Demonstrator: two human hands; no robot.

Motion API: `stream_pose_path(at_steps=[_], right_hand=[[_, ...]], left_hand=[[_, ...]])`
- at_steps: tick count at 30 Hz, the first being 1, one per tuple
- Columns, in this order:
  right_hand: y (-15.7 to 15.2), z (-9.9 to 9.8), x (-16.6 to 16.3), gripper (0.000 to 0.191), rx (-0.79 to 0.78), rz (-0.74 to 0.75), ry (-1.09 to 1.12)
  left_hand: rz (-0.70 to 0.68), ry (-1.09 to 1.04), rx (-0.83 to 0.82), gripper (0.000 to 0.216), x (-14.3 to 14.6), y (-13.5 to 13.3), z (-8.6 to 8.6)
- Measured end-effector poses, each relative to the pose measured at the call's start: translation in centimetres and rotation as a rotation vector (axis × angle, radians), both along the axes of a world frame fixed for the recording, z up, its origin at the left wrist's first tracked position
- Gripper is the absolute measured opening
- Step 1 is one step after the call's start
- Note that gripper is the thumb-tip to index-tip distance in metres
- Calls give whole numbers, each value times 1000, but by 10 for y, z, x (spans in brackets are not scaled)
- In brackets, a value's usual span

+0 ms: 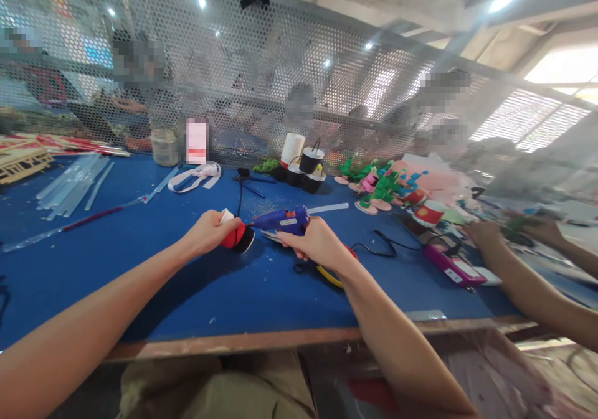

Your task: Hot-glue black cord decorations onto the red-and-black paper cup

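My left hand (210,232) is closed around a small red paper cup (232,238) with a white rim and a black band. The cup is tilted on its side above the blue table (187,294). In my right hand (311,241) is a blue hot glue gun (283,220), with a clear glue stick (329,208) jutting from its back. The gun's nozzle points left and meets the cup's side or sits very close to it; I cannot tell which. Under my right hand lies a tool with yellow and red handles (331,276), partly hidden.
Small black buckets (312,159) and stacked white cups (293,148) stand at the back, with green and pink figures (385,185) to their right. Clear glue sticks (70,182) lie left. A co-worker's arm (514,276) reaches in at right near a purple box (453,266). Perforated metal (261,76) rises behind.
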State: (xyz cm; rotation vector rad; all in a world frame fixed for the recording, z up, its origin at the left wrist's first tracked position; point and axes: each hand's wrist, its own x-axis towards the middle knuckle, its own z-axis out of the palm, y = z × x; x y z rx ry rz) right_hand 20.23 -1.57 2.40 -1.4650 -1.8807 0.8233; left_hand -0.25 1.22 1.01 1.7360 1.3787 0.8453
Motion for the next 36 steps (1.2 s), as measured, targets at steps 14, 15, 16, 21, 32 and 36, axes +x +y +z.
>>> stream_pose_path(at_steps=[14,15,16,21,32,36], right_hand=[[-12,1,-4,28,66,-8,-29],[-14,2,-5,29,68,-6,-35],[-15,3,-6,29,71,-7,-41],[-20,5,-9,24,103,28,-47],[-24,0,-13,17,375,131,-264],[-26,0,-14,16,418,149,-301]], left_hand=[[79,-34,-38,33,-1,3,-5],[89,-33,-40,32,-1,3,-5],[94,-34,-41,32,-1,4,-5],[111,-74,-65,31,-2,7,-9],[101,-99,-60,31,-1,5,-9],[98,-103,-54,30,-1,5,-9]])
